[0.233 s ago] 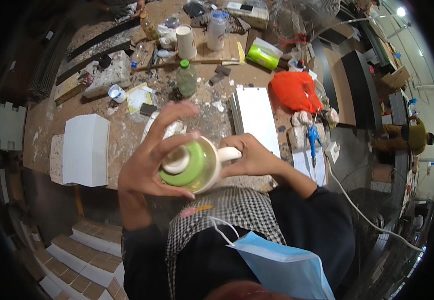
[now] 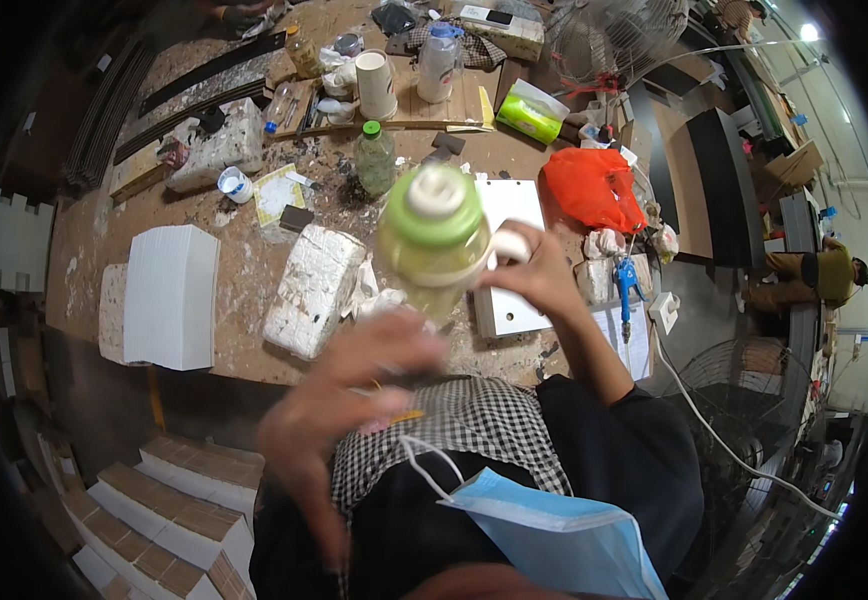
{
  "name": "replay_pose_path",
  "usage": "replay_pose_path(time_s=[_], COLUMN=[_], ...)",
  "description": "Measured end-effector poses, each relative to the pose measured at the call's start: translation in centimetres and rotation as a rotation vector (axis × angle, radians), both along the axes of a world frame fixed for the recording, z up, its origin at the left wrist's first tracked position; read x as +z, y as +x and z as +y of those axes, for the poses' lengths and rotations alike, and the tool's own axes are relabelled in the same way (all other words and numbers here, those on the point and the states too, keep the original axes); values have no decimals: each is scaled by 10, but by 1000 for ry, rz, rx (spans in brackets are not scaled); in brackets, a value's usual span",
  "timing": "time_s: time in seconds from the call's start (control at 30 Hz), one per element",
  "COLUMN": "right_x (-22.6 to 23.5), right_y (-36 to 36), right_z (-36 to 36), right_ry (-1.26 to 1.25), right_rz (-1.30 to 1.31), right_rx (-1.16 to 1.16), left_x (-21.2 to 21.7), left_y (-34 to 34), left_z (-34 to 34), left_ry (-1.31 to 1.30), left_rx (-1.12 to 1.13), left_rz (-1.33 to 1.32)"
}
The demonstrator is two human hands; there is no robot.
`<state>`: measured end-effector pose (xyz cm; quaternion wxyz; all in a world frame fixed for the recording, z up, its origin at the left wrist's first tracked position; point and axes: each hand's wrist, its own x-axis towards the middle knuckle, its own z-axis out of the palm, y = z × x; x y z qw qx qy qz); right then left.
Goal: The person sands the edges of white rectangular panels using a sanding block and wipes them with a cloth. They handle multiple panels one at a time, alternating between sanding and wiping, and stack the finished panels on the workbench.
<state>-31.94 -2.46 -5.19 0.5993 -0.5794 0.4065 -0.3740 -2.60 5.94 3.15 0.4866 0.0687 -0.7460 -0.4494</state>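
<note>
A see-through drinking bottle [image 2: 439, 225] with a green lid and white cap is raised over the near edge of the worktable. My right hand [image 2: 546, 280] grips it by its white side handle. Below and to the left of the bottle is my left hand [image 2: 344, 400], blurred, with its fingers apart and nothing in it. Behind the bottle, a stack of white panels [image 2: 514, 308] is partly hidden. A white wrapped block [image 2: 314, 290] lies left of the bottle, with crumpled white material beside it. Farther back stands a green-capped bottle [image 2: 375, 165].
Stacked white sheets [image 2: 169, 300] stand at the table's left. To the right lie a red plastic bag [image 2: 594, 188] and a blue air gun [image 2: 627, 290]. Paper cups [image 2: 375, 88] and another drinking bottle [image 2: 438, 70] stand at the back. Another person [image 2: 834, 275] is far right.
My left hand has come off the bottle's lid and moved down toward me. The bottle, held in my right hand, has moved up and right and stands more upright.
</note>
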Motion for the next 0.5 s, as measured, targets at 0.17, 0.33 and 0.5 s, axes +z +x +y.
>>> replay_pose_path(time_s=[0.17,0.33,0.5], right_x=[-20,-50,-106], right_y=[-40,-84,-119], right_z=[-67,-136,-201], right_ry=[-61,-129,-104], right_rz=[-68,-144,-281], right_rx=[-340,-591,-691], left_x=[-12,-10,15], left_y=[-25,-29,-22], left_z=[7,18,20], left_ry=[118,457,595], left_rx=[-339,-434,-589], left_rz=[161,521,796])
